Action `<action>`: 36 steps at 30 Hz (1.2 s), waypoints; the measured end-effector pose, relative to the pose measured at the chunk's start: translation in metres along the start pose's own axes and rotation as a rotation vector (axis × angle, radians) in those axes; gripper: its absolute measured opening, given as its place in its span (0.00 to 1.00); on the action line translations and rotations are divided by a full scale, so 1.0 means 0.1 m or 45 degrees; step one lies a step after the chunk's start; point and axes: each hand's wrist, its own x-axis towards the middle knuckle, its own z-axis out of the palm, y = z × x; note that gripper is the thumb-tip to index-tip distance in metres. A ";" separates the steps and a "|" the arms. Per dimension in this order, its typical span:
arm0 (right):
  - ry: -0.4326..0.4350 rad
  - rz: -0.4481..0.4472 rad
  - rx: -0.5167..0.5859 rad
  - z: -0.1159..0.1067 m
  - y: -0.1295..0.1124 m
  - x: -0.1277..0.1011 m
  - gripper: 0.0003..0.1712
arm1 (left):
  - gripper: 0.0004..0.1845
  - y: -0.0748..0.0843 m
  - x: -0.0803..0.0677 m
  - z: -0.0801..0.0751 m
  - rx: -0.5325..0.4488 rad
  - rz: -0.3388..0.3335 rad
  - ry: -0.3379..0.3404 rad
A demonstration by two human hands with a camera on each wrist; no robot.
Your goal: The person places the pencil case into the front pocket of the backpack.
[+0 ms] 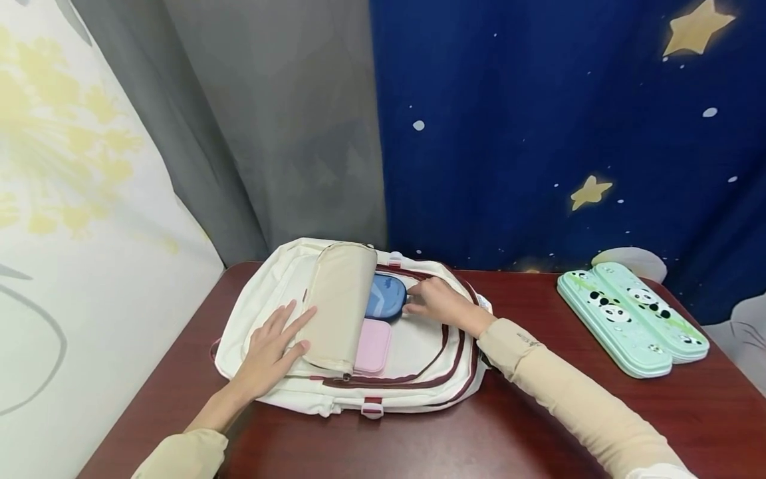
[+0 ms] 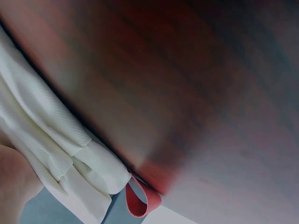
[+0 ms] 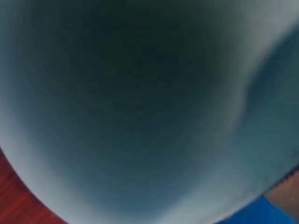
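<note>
Head view: white backpack (image 1: 419,346) with dark red piping lies flat on the dark red worktop (image 1: 538,426), front compartment unzipped, its beige flap (image 1: 338,303) folded back toward 9 o'clock. My left hand (image 1: 269,349) rests on that flap and the bag beside it, fingers straight and spread, grasping nothing. My right hand (image 1: 439,303) sits inside the opening at about 1 o'clock, fingertips touching the blue case (image 1: 385,297); whether they pinch it I cannot tell. A pink case (image 1: 372,346) lies just below the blue one, at its 6 o'clock, half under the flap. Well apart at 3 o'clock: two mint-green panda pencil boxes (image 1: 634,319) side by side.

Left wrist view adds what the head view lacks: ribbed weave of the bag's white fabric, bunched at the edge, and a small red loop tag (image 2: 140,200) hanging off it. Hand barely shows.

Right wrist view: almost wholly blurred pale fabric; a sliver of blue at 5 o'clock, worktop at 7 o'clock.
</note>
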 end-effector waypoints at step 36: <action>0.111 0.742 -0.381 -1.08 0.89 -2.29 0.36 | 0.29 0.01 0.01 0.02 -0.018 0.037 0.023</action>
